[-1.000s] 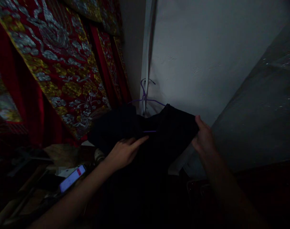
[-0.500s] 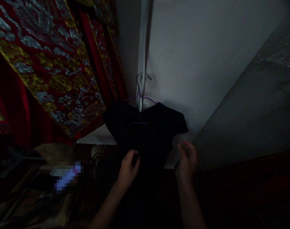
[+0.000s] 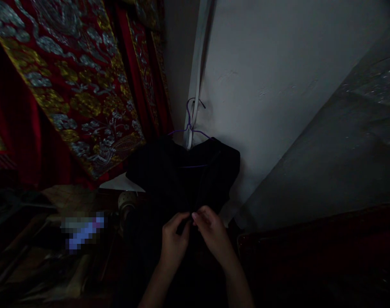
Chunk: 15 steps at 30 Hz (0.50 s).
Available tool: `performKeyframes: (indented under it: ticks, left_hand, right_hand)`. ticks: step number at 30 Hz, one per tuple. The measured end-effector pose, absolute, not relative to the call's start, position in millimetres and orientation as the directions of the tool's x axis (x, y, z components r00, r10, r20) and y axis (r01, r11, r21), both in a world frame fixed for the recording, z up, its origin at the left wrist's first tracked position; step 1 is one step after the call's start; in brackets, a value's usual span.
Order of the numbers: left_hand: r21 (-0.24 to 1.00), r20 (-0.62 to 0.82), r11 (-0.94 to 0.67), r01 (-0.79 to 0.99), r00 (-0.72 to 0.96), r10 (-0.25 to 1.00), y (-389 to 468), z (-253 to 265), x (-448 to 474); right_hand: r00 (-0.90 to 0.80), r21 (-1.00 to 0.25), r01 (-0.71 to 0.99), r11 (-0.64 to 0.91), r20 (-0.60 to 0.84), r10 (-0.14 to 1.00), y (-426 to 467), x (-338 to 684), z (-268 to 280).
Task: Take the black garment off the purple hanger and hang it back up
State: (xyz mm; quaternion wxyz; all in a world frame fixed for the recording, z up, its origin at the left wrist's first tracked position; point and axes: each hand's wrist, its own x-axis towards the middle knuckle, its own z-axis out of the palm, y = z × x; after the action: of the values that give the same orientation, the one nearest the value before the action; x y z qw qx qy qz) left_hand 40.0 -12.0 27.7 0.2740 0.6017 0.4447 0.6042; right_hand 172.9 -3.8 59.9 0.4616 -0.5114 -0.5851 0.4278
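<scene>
A black short-sleeved garment [image 3: 163, 171] hangs by its shoulders on a thin purple wire hanger [image 3: 189, 125]. Its front opens in a deep V toward me. My left hand [image 3: 175, 237] is closed in a pinch on the garment's front edge, just below the V. Close beside it, my right hand [image 3: 210, 226] pinches the opposite edge, the fingertips of both hands almost touching. Whether a button or a zip lies between them is too dark to make out. The garment's lower part is lost in shadow.
Red cloth [image 3: 95, 102] with gold and silver embroidery hangs at the left. The hanger hooks near a pale vertical strip [image 3: 198, 64] on a grey wall [image 3: 262, 77]. At lower left are a shoe [image 3: 127, 200], a blurred-out blue item [image 3: 86, 233] and dark clutter.
My right hand has come in from the right to meet my left hand at the garment's front. The right side of the garment has been drawn inward.
</scene>
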Motion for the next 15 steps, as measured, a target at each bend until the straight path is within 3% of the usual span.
performKeyframes:
  ticks: [9, 15]
  left_hand:
    - [0.84, 0.535, -0.511, 0.184, -0.122, 0.836, -17, 33, 39]
    - [0.838, 0.539, -0.492, 0.237, -0.217, 0.814, -19, 32, 37]
  right_hand:
    - [-0.09, -0.98, 0.164, 0.11, 0.096, 0.991, -12, 169, 66]
    - [-0.212, -0.993, 0.086, -0.08, -0.097, 0.973, -9, 168, 75]
